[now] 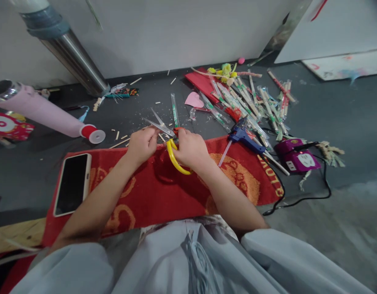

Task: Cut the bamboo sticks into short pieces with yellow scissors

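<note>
My right hand (190, 148) is closed on the handles of a pair of scissors (177, 161) with a yellow loop. The blades are apart and point up and to the left. Just left of them, my left hand (143, 143) is closed in a pinch beside the lower blade. What it holds is mostly hidden; a short pale stick end shows between the two hands. Both hands are over the far edge of a red towel (176, 200). Short cut stick pieces (117, 135) and crumbs lie on the dark surface beyond the left hand.
Wrapped chopsticks (243, 98) lie in a pile at the right, near a blue glue gun (245, 136) and a corded purple power socket (297, 157). A phone (72, 183) rests on the towel's left. Beyond are a pink tumbler (50, 110) and a metal post (74, 53).
</note>
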{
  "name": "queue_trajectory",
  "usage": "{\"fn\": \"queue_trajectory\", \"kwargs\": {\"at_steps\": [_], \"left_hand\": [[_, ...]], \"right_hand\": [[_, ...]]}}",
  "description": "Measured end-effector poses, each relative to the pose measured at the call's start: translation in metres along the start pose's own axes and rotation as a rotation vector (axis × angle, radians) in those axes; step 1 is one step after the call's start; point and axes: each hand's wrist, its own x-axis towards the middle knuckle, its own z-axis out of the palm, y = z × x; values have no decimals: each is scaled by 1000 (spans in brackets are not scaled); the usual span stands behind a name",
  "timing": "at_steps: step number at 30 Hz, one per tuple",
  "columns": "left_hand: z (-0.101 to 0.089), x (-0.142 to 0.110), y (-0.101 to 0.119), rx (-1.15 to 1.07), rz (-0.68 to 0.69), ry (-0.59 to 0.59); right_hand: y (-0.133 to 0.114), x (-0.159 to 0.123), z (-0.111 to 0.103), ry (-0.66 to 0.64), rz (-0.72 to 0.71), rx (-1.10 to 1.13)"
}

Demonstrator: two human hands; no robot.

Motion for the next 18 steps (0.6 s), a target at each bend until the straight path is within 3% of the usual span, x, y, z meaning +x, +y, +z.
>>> {"fn": "queue_trajectory", "kwargs": {"at_steps": [14,18], "left_hand": [[-1,0,-8,-18,43,-42],[-1,2,-7,-59,-16,-34]], "right_hand": [[4,3,-1,-20,-46,-18],[5,4,3,6,-54,0]]}}
